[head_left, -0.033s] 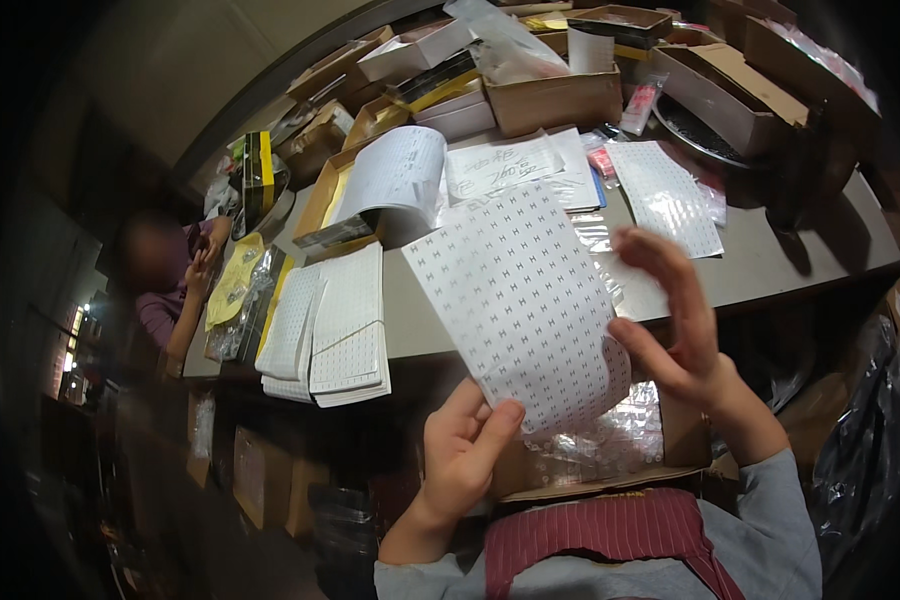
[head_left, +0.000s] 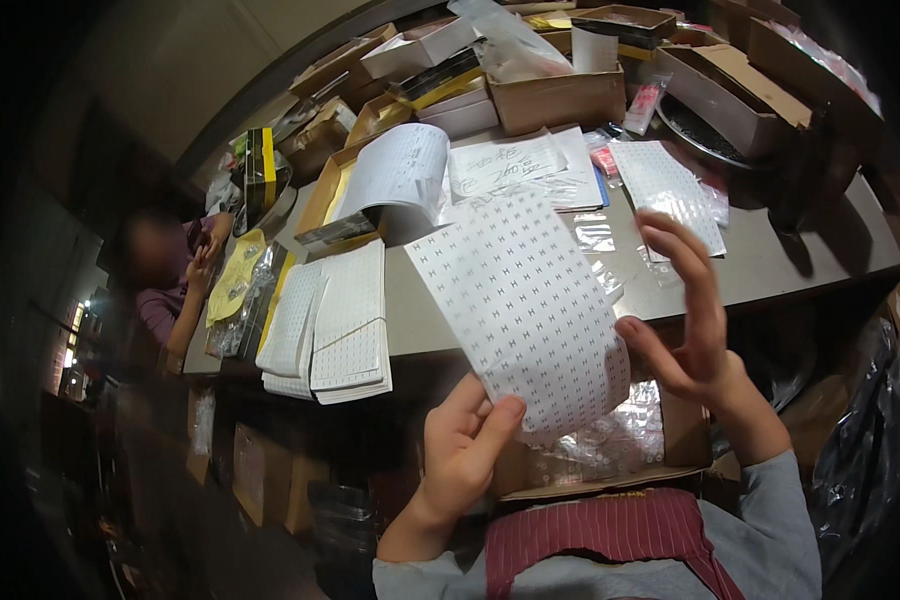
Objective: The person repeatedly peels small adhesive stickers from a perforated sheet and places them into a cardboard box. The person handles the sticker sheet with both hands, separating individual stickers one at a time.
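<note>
A white label sheet (head_left: 525,315), covered in rows of small dark marks, is tilted in front of me above the table's front edge. My left hand (head_left: 470,440) pinches its lower left corner between thumb and fingers. By the sheet's right edge is my right hand (head_left: 690,310), its fingers spread and curved and its thumb tip close to the edge; I cannot tell whether it touches. Below the sheet, a cardboard box (head_left: 685,425) holds small clear plastic bags (head_left: 610,440).
Stacked label sheets (head_left: 350,325), one bundle banded, lie at the table's front left. Another sheet (head_left: 667,195) lies at the right. Behind are an open carton (head_left: 555,100), a paper-filled box (head_left: 335,235) and a round dark tray (head_left: 705,135). Another person (head_left: 165,270) sits at the left.
My right hand has shifted slightly to the right, its fingers a little farther from the label sheet. My left hand still holds the sheet in nearly the same place.
</note>
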`<state>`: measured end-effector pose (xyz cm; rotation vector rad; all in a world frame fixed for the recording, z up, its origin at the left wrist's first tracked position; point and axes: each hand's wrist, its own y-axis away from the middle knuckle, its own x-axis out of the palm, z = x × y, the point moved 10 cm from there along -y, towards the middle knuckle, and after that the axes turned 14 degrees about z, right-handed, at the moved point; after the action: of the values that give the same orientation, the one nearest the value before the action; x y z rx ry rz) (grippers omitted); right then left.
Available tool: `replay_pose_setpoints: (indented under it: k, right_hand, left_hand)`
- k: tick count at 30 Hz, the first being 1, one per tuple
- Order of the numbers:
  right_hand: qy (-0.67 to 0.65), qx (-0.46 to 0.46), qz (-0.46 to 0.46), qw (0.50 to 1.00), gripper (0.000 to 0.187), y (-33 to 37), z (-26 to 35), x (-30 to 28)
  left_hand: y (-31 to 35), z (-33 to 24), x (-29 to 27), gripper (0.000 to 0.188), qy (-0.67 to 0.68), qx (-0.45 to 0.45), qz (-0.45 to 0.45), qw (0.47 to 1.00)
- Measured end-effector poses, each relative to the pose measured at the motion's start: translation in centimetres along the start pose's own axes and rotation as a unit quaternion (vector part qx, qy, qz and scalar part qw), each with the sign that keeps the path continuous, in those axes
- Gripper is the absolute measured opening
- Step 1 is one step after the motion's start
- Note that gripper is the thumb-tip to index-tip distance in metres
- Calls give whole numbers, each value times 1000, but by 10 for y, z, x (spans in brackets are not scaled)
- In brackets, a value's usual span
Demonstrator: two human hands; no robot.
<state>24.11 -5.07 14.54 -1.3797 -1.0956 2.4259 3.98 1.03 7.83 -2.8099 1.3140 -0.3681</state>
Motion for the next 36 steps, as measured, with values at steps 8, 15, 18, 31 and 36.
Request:
replay_pose_setpoints:
  k: [8, 15, 18, 31, 36]
  right_hand:
    - [22, -101, 232, 967, 77, -5, 45, 56]
    - [-260, 40, 138, 955, 71, 13, -7, 45]
    - [-523, 171, 111, 828, 63, 27, -31, 68]
    - [-373, 90, 166, 908, 56, 13, -33, 44]
    - [-289, 40, 259, 921, 31, 13, -30, 52]
  left_hand:
    - [-7, -17, 28, 29, -263, -9, 131, 956]
    - [1, -53, -17, 32, -121, 138, -60, 981]
    - [-2, -39, -32, 52, -110, 136, -88, 981]
    - [-30, 7, -5, 61, -209, -11, 32, 977]
    - [-28, 6, -12, 56, -237, 21, 25, 971]
